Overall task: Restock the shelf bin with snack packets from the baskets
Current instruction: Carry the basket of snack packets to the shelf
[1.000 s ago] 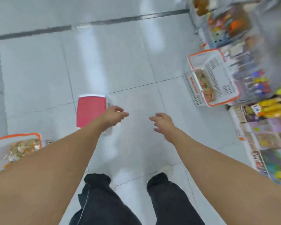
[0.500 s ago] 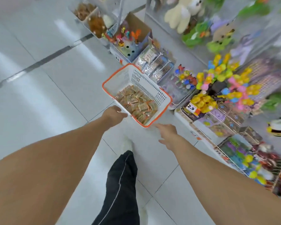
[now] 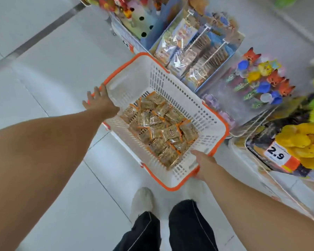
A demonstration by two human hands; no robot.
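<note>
A white plastic basket [image 3: 134, 77] with an orange rim sits on the tiled floor in front of me, against the low shelf. Several small gold-and-orange snack packets [image 3: 158, 127] lie in its bottom. My left hand [image 3: 100, 104] reaches to the basket's left rim, its spread, straight fingers touching the orange edge. At the near right corner my right hand [image 3: 206, 164] grips the rim, thumb on top and fingers curled under it. Which shelf bin takes the packets I cannot tell.
Along the right run low shelf displays: bagged goods on hooks [image 3: 198, 57], fox-headed toys [image 3: 261, 82], yellow plush toys [image 3: 301, 142] and a 2.9 price tag [image 3: 275, 155]. My shoe [image 3: 141, 201] and dark trouser legs stand just before the basket. White floor [image 3: 43, 69] spreads left.
I have turned and stepped up to the basket. Both hands, which hung free in the air, have reached its rim; the right one has taken hold of the near corner.
</note>
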